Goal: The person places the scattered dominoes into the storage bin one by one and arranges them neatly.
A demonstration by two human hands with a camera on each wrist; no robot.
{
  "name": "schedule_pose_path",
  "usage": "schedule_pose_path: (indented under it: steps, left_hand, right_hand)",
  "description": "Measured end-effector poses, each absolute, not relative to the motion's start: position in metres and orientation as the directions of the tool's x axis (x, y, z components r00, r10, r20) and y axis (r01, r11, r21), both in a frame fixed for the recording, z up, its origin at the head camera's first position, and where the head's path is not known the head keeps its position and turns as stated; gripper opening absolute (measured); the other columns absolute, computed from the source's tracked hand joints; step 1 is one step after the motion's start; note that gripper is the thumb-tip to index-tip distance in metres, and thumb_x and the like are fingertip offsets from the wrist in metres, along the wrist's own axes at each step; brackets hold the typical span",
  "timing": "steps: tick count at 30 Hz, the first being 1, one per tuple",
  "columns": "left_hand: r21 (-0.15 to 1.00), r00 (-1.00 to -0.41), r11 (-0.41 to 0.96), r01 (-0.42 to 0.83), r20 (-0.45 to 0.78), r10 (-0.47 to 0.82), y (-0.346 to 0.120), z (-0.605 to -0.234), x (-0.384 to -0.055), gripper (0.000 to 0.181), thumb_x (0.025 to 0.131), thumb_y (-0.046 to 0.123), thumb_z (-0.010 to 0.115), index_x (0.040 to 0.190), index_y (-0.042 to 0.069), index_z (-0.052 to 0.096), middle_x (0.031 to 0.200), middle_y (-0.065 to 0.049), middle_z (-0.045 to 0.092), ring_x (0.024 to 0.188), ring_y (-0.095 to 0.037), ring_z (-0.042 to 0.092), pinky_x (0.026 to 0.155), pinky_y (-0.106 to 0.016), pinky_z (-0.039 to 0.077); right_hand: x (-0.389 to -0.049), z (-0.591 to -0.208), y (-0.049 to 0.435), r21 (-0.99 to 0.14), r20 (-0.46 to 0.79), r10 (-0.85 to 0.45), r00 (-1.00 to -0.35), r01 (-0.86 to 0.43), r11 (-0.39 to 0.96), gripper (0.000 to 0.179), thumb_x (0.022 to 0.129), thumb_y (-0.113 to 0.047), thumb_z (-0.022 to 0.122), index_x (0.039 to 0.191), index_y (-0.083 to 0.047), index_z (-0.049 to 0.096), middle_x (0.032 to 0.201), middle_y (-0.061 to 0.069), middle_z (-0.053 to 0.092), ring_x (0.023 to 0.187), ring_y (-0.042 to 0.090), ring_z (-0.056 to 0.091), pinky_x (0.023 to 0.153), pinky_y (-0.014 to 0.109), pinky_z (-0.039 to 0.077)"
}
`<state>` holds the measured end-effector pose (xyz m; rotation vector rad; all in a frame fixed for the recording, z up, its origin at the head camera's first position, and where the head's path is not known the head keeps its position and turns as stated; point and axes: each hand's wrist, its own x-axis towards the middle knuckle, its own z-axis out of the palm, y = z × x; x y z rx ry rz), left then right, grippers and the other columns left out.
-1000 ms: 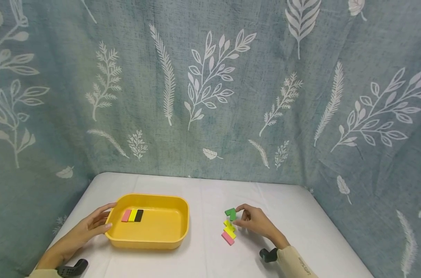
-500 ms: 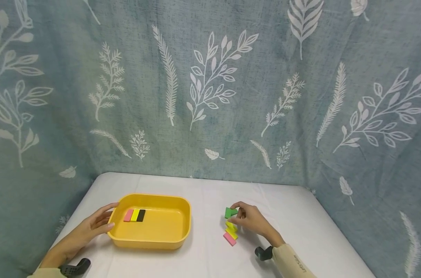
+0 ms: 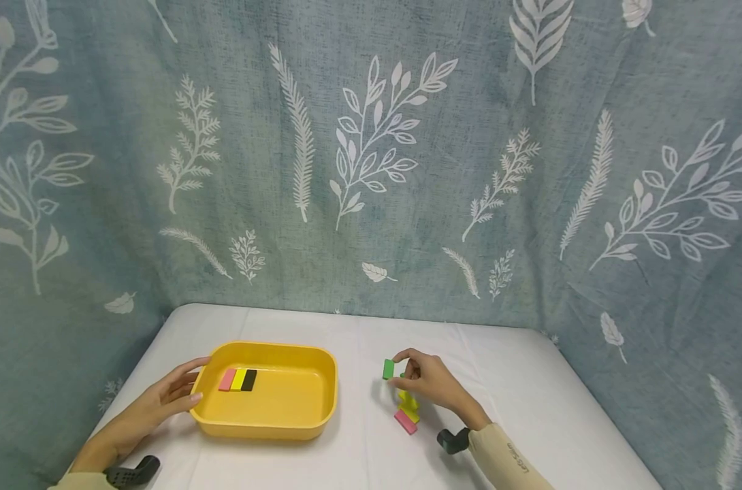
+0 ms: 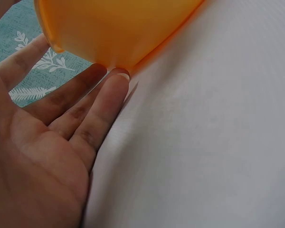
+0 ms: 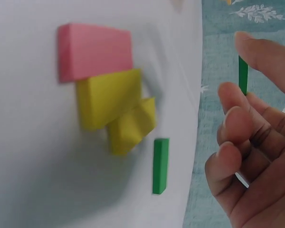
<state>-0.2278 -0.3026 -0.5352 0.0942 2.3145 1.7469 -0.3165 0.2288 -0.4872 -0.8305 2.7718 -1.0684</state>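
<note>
My right hand [image 3: 429,376] pinches a green block [image 3: 388,369] between thumb and index finger, above the table. In the right wrist view, that green block [image 5: 243,76] shows as a thin strip between the fingertips. Below the hand lie a second green block [image 5: 160,166], two yellow blocks [image 5: 109,97] and a pink block [image 5: 97,51], the yellow and pink ones close together. My left hand [image 3: 163,397] touches the left end of a yellow tray [image 3: 267,408] with fairly straight fingers. Its fingertips rest against the outer tray wall [image 4: 109,28] in the left wrist view.
Inside the tray, a pink block [image 3: 227,380], a yellow block [image 3: 239,379] and a black block [image 3: 249,380] lie side by side at the left. A white cloth [image 3: 322,456] covers the table. Patterned blue-green curtains [image 3: 371,204] hang behind and at both sides.
My right hand has pinched one green block, lifted it off the group and moved it slightly left and away. The left hand stays at the tray.
</note>
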Motion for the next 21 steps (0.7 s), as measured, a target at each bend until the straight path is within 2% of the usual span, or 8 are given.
schedule_pose_path:
  steps: [5, 12, 21]
  left_hand:
    - [0.956, -0.97, 0.278, -0.091, -0.148, 0.195, -0.304, -0.536, -0.228, 0.082, 0.1, 0.033, 0.068, 0.164, 0.015, 0.02, 0.162, -0.032, 0.024, 0.147, -0.052, 0.027, 0.114, -0.068, 0.031]
    - [0.956, -0.97, 0.282, -0.08, -0.14, 0.2, -0.304, -0.536, -0.227, 0.082, 0.101, 0.032, 0.068, 0.165, 0.015, 0.019, 0.162, -0.032, 0.023, 0.147, -0.052, 0.027, 0.113, -0.067, 0.032]
    - [0.957, -0.97, 0.28, -0.077, -0.137, 0.2, -0.304, -0.536, -0.227, 0.083, 0.1, 0.032, 0.068, 0.165, 0.016, 0.019, 0.163, -0.031, 0.023, 0.148, -0.051, 0.027, 0.114, -0.066, 0.031]
  right_hand:
    - [-0.316, -0.481, 0.218, -0.623, 0.154, -0.529, -0.835, -0.497, 0.604, 0.045, 0.091, -0.037, 0.08, 0.124, -0.012, 0.065, 0.073, -0.006, 0.064, 0.056, 0.008, 0.055, 0.056, 0.025, 0.05]
    - [-0.317, -0.472, 0.203, -0.597, 0.157, -0.53, -0.833, -0.507, 0.621, 0.046, 0.09, -0.044, 0.08, 0.124, -0.018, 0.065, 0.074, -0.009, 0.063, 0.057, 0.005, 0.051, 0.055, 0.022, 0.045]
    - [-0.319, -0.466, 0.185, -0.604, 0.171, -0.558, -0.812, -0.534, 0.592, 0.045, 0.09, -0.043, 0.08, 0.124, -0.018, 0.065, 0.074, -0.008, 0.063, 0.057, 0.006, 0.05, 0.055, 0.022, 0.045]
